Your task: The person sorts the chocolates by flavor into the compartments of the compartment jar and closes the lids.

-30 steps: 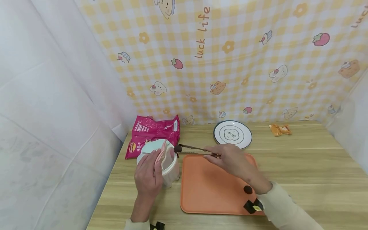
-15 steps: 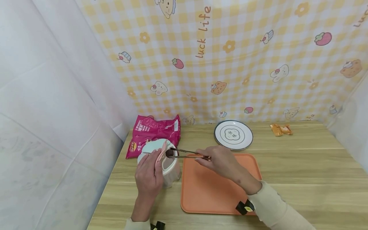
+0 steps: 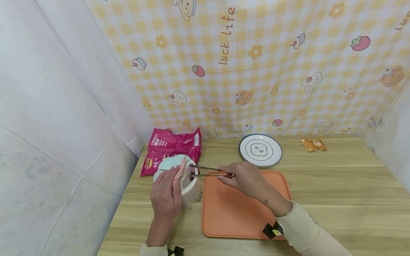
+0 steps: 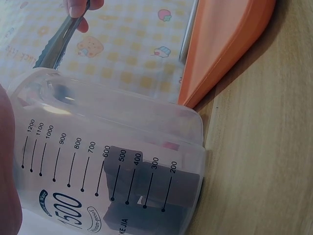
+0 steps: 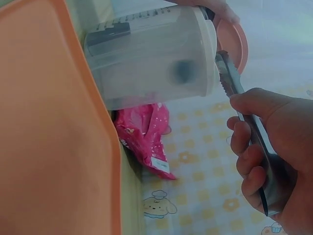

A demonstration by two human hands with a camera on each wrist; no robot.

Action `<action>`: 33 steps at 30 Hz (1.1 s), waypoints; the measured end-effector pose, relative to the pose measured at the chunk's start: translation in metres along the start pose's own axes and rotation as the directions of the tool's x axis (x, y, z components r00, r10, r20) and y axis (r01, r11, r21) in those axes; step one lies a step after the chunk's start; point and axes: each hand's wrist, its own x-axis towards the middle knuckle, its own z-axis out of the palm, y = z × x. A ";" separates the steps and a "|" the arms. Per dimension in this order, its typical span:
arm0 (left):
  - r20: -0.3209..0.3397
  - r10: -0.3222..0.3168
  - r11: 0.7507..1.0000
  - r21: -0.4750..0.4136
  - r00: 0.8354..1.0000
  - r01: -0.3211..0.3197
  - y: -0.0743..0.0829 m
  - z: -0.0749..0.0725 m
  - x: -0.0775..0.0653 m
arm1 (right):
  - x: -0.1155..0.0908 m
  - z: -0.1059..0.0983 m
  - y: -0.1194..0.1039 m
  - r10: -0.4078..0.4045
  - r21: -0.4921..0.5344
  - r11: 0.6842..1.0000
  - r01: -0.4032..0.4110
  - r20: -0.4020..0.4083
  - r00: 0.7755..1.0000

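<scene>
My left hand [image 3: 164,195] holds up the pink flap [image 5: 239,41] of a clear storage canister [image 3: 192,195]. The canister has a white rim and a pale green section of lid. My right hand [image 3: 245,177] grips metal tongs [image 5: 257,129], whose serrated tips are spread at the canister's mouth. Through the wall, in the right wrist view, a blurred dark ball [image 5: 185,72] shows inside, just below the rim and apart from the tongs. Dark blocky pieces [image 4: 156,186] lie at the canister's bottom, behind its printed scale.
An orange tray [image 3: 237,213] lies right of the canister, partly under my right forearm. Behind are a magenta snack bag [image 3: 173,142], a white plate [image 3: 260,151] with a dark rim, and small orange packets [image 3: 313,144]. A checked curtain [image 3: 243,71] hangs at the table's back.
The tongs moved left from outside the rim to the canister's mouth and let go of the dark ball, which dropped inside. My right forearm now covers the ball seen earlier on the tray.
</scene>
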 end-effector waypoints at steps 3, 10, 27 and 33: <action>0.015 -0.014 1.000 0.008 1.000 0.014 0.000 -0.001 -0.001 | 0.000 -0.001 0.000 0.001 0.007 1.000 -0.001 0.007 1.000; 0.012 -0.018 1.000 0.011 1.000 0.018 0.000 -0.001 -0.001 | 0.000 -0.002 0.000 0.009 0.003 1.000 -0.009 0.010 1.000; -0.001 0.002 1.000 0.003 1.000 -0.002 0.000 -0.002 0.001 | -0.032 -0.023 0.031 0.030 -0.026 0.999 -0.030 0.005 1.000; -0.003 0.011 1.000 0.005 1.000 -0.011 0.000 -0.002 0.000 | -0.058 -0.036 0.050 0.114 -0.026 0.993 -0.112 0.105 0.988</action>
